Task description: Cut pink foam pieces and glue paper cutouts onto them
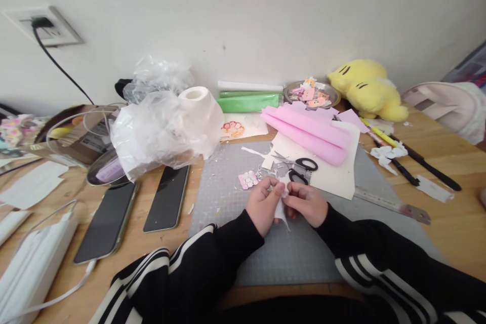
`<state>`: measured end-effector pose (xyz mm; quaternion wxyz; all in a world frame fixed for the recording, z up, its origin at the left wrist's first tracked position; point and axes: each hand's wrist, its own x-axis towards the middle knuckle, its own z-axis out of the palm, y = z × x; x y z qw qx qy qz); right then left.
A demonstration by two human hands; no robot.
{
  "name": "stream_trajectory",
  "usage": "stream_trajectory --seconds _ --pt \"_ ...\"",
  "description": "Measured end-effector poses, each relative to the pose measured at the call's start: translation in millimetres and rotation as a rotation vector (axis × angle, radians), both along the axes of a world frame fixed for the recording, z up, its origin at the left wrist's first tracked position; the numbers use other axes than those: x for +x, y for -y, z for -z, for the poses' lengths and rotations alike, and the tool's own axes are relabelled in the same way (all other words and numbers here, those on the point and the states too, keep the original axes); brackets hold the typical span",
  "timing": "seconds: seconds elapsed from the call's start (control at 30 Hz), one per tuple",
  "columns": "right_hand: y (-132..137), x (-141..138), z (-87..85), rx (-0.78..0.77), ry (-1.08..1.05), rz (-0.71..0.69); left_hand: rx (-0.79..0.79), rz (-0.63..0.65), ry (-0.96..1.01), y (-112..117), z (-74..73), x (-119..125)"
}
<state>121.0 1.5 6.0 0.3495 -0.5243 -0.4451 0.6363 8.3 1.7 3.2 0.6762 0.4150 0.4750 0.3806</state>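
- In the head view, the left hand (264,201) pinches a white paper piece (280,209) between thumb and fingers
- The right hand (309,205), fingers nearly closed, also holds this piece
- It is above the grey cutting mat (218,192), near the scissors (298,162)

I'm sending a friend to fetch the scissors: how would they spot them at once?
On the wooden table, find the gray gridded mat. Just beyond the person's right hand, by a cream sheet, lie the scissors. Two black loop handles set them apart from the pale paper scraps beside them.
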Motion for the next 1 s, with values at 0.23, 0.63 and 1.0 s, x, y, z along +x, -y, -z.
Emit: stream_trajectory --seconds 0.23,0.63,1.0 --pt "-0.2 0.1 -0.4 -0.025 0.036 -0.022 0.017 -0.099 -0.010 3.3 -0.9 -0.3" --pt "1.8 -0.5 5.0 0.012 0.026 -0.057 0.012 -0.044 0.028 1.3 1.1 1.2" --pt "-0.2 -0.8 3.2 -0.060 0.042 -0.043 0.037 -0.098 -0.017 6.5 0.9 2.1"
